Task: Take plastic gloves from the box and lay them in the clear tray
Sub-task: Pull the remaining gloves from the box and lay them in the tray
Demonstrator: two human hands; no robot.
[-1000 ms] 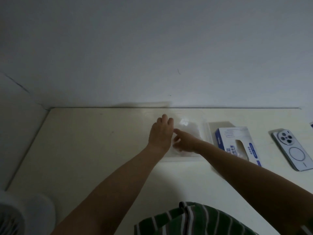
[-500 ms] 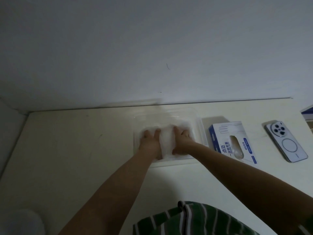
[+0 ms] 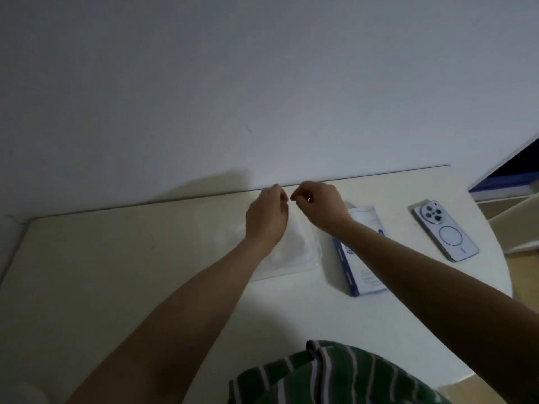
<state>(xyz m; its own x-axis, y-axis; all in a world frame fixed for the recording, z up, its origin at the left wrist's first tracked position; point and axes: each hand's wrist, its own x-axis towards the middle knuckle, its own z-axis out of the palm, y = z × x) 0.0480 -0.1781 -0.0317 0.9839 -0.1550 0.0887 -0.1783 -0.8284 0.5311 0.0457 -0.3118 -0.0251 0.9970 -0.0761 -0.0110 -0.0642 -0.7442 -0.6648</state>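
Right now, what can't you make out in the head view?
- Left hand: its fingertips are hidden behind the back of the hand, so any grip on the plastic glove is unclear.
- Right hand: in a pinch pose, but the film is too thin and dim to see.
- Clear tray: the left part is hidden by the left forearm, and the glove count is blurred.
- Glove box: the opening is covered by the right forearm.
- Blue-edged object: cut off by the right edge.

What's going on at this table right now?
A person is working over the clear tray. The left hand and right hand are raised above its far edge with fingers curled. They seem to be pinching a thin plastic glove that hangs down into the tray, though the film is faint, so the grip isn't certain. The glove box lies just right of the tray, with a phone beyond it.
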